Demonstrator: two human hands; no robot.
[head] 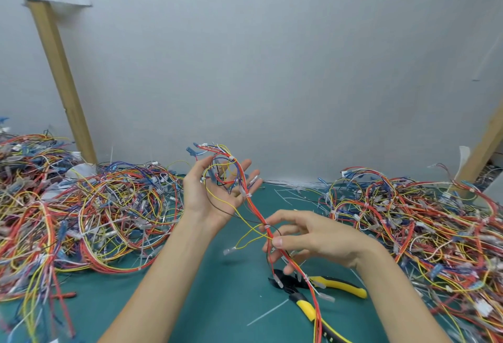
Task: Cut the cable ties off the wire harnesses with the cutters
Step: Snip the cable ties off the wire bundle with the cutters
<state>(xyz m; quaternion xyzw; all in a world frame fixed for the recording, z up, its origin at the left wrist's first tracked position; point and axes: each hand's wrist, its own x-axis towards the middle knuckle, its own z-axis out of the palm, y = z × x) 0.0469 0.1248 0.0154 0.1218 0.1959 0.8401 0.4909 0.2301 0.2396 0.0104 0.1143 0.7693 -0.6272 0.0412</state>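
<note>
Holding: the wire harness (pixel 246 187) hangs in the air between both hands, above the middle of the green bench (pixel 212 307).
Left hand: the left hand (pixel 209 195) is turned palm up, its fingers (pixel 244 166) spread and nearly straight. The harness's upper loops of red, yellow and blue wire lie across the palm.
Right hand: the right hand (pixel 310 236) sits lower and nearer the camera. The thumb and a finger behind it pinch the red strand of the harness, and the other fingers (pixel 288 216) are loosely spread.
Cable ties: small white cable ties (pixel 248 195) bind the harness at several points, one beside the left palm and one just above the right hand's pinch.
Harness tail: below the pinch the wires trail down over the cutters and out past the lower edge.
Cutters: the cutters (pixel 337 285), with yellow and black handles splayed apart, lie on the bench under the right hand; neither hand touches them.
Left pile: a tangled left pile (pixel 81 220) of harnesses covers that side of the bench.
Right pile: a right pile (pixel 422 233) of the same kind fills the other side.
Offcuts: thin pale offcuts (pixel 294 193) lie scattered on the bench near the wall (pixel 272 56).
Backdrop: a wooden post (pixel 60 70) leans against the grey wall.
</note>
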